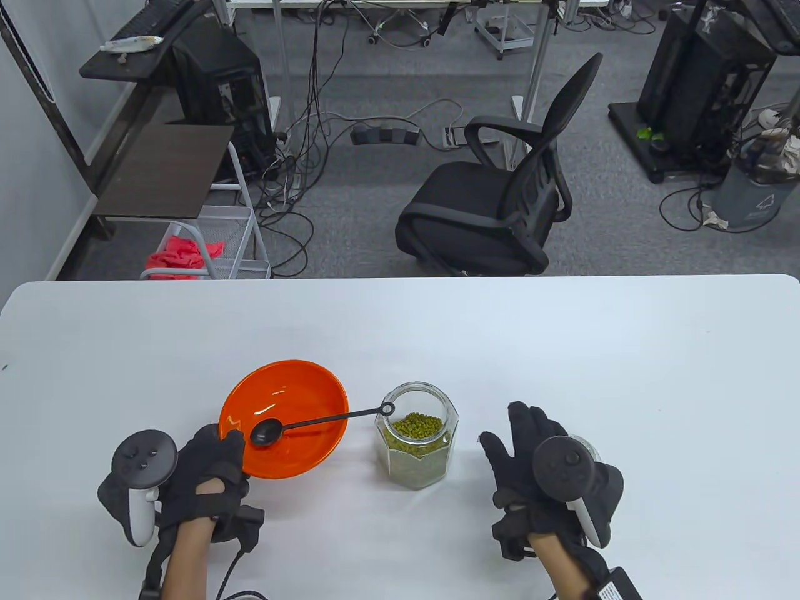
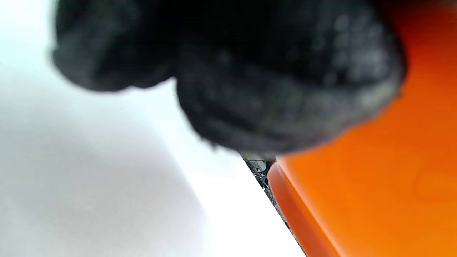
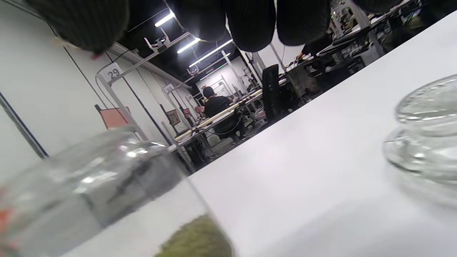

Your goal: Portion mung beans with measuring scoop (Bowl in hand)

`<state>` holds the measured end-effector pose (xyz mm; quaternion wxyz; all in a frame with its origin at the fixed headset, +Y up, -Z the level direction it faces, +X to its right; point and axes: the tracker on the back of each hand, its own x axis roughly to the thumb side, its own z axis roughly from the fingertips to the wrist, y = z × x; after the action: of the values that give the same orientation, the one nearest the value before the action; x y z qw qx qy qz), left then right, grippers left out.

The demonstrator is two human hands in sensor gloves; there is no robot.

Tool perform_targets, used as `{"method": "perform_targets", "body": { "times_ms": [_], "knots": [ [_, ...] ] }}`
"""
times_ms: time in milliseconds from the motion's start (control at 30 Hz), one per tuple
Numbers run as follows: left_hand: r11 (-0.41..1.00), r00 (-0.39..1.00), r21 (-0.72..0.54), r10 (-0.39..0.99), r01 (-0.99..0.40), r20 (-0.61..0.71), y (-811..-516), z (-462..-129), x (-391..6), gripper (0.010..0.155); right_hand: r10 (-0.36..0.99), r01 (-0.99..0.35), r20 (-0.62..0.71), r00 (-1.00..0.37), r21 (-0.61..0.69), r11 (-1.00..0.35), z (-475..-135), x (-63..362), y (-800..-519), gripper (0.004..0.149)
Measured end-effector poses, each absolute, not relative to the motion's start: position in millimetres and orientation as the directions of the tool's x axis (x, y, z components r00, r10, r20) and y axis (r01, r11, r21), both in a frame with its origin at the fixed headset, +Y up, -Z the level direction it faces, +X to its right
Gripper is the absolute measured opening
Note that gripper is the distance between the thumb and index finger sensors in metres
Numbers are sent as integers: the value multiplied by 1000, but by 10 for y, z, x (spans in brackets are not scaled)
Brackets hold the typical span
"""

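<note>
Left hand grasps bowl; right hand idle, fingers spread.
Left hand fingers curl on the orange bowl rim, lower left of frame; scoop inside; bean jar beside; right hand holds nothing above the surface.

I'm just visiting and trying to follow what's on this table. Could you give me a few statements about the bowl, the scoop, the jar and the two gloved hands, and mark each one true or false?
1. The black measuring scoop lies in the orange bowl, its handle sticking out over the rim. True.
2. The glass jar is empty. False: it holds green mung beans.
3. The left hand grips the bowl's rim. True.
4. The right hand holds the scoop. False: it is open, fingers spread, beside the jar and holding nothing.
5. The jar's lid is on. False: the jar is open; a glass lid sits on the white table near the right hand.
</note>
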<state>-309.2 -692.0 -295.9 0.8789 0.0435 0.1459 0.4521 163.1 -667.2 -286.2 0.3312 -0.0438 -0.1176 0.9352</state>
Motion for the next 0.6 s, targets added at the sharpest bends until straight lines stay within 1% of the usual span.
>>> {"method": "perform_targets", "body": {
  "times_ms": [33,100,167,267,367,433,600],
  "knots": [
    [587,551,206,808,-783,-210,-6909,-2953,-3080,52,654,-636,7,-757,-240,-733,-2860,1605,-6642,71],
    [587,556,199,809,-785,-191,-6883,-2942,-3041,52,740,-733,49,-670,-198,-650,-2858,1484,-6535,71],
    [585,559,188,810,-789,-178,-6864,-2935,-3006,52,767,-767,80,-637,-166,-620,-2855,1364,-6440,71],
    [592,568,171,805,-788,-169,-6836,-2922,-2961,52,741,-750,119,-661,-150,-645,-2874,1156,-6298,71],
    [597,577,166,802,-785,-155,-6808,-2902,-2933,52,726,-735,115,-678,-105,-669,-2912,983,-6233,71],
    [595,577,160,804,-788,-143,-6788,-2890,-2921,52,726,-731,89,-681,-50,-680,-2942,884,-6224,72],
    [592,579,153,806,-791,-125,-6759,-2872,-2892,52,724,-727,84,-685,-11,-686,-2998,723,-6267,67]
  ]
}}
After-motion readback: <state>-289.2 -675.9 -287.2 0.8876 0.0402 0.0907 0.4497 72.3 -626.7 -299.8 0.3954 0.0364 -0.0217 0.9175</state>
